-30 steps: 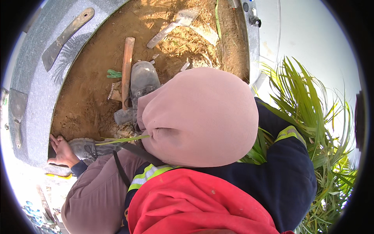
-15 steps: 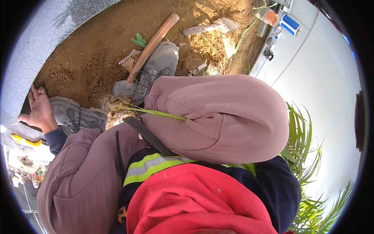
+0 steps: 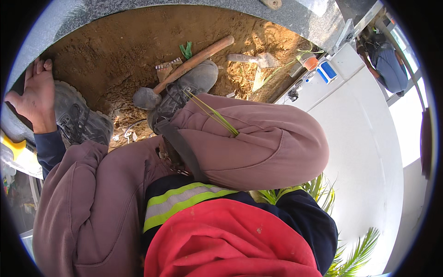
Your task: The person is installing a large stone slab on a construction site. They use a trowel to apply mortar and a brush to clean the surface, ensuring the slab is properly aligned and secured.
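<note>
The grey stone curb is the largest thing, arching beyond the mallet and bending round to its left. It looks heavy, rigid and rather smooth-faced, with a rim that could chip; its inner edge offers the surest hold. Green palm fronds show nearer the body than the mallet and to its right, beside the right sleeve. They are likely light, springy and easily torn, best gathered at the stalks. The right hand is hidden, so I cannot tell how its fingers stand or whether they hold anything.

The mallet itself lies on the soil alongside the right boot, its weight probably in the dark head, so the far end of the wooden handle suits a grip. The left hand is left of the mallet, at the curb's inner edge, palm up; its fingers are loosely spread, thumb apart, with nothing visible in them, and whether they press the stone is unclear. A thin leaf strip, limp and nearly weightless, crosses the trouser leg just nearer than the mallet.
</note>
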Demonstrator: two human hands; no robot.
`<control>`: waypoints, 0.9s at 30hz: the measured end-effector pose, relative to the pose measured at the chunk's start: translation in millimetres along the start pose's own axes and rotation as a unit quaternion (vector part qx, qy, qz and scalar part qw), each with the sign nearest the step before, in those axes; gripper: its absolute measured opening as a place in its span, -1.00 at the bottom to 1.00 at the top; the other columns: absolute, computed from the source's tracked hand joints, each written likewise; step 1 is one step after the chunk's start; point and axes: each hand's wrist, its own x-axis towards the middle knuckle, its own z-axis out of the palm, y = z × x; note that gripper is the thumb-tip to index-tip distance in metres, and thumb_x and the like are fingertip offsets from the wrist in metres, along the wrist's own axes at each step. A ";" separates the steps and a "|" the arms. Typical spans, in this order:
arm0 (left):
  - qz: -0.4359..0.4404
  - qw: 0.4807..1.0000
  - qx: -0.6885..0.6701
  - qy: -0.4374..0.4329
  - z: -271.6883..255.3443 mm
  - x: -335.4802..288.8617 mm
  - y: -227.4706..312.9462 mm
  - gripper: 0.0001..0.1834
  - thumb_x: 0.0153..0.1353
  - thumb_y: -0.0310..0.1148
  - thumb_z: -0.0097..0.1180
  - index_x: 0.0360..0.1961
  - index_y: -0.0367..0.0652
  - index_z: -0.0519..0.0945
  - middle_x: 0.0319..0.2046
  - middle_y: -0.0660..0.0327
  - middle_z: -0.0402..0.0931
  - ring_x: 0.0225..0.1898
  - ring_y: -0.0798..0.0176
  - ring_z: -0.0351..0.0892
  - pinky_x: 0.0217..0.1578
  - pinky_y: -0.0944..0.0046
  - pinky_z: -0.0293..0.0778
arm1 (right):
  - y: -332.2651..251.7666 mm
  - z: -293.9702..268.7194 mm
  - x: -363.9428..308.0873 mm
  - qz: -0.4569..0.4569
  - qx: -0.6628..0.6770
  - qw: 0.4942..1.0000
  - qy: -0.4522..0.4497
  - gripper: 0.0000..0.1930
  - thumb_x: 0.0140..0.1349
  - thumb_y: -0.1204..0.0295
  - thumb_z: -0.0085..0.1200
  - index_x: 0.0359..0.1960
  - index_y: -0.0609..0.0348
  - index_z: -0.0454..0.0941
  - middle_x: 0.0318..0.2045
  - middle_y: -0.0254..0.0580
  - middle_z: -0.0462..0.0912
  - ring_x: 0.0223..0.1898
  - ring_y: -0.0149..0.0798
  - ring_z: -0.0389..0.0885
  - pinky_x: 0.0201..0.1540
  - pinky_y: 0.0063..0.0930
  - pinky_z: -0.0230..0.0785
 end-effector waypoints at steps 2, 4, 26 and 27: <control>0.013 1.000 0.011 0.004 1.8 -10.4 4.5 0.40 0.00 0.67 -0.16 0.31 -0.63 -0.01 0.03 -0.13 0.18 -0.01 0.06 0.19 0.12 -0.05 0.17 | 3.6 0.4 3.5 -0.012 -0.015 1.000 0.000 -0.57 0.19 0.14 0.20 -0.08 0.25 0.59 -0.27 0.04 0.67 -0.17 -0.01 0.65 -0.12 -0.18 0.47; 0.021 1.000 -0.015 -0.011 -1.0 -10.2 6.1 0.36 -0.02 0.65 -0.07 0.24 -0.62 0.07 -0.09 -0.03 0.16 -0.10 0.09 0.18 0.11 -0.05 0.18 | 10.4 2.1 5.1 -0.027 -0.026 0.999 0.018 -0.57 0.19 0.14 0.20 -0.07 0.25 0.59 -0.27 0.05 0.67 -0.17 0.00 0.65 -0.12 -0.17 0.47; 0.020 0.997 -0.051 -0.061 29.9 -31.9 6.1 0.24 0.14 0.57 -0.13 0.47 -0.35 0.03 0.44 -0.05 0.20 0.12 0.19 0.40 -0.14 0.23 0.22 | 259.4 -74.1 31.6 0.039 -0.201 0.931 0.302 -0.49 0.17 0.07 0.24 -0.04 0.27 0.59 -0.27 0.12 0.69 -0.15 0.08 0.68 -0.11 -0.09 0.49; 0.018 0.996 -0.053 -0.069 28.3 -26.3 7.4 0.24 0.14 0.57 -0.13 0.47 -0.34 0.03 0.43 -0.05 0.22 0.12 0.19 0.41 -0.14 0.22 0.22 | 260.4 -77.9 32.0 0.042 -0.203 0.931 0.302 -0.48 0.17 0.06 0.24 -0.04 0.27 0.59 -0.27 0.12 0.69 -0.15 0.09 0.68 -0.11 -0.09 0.49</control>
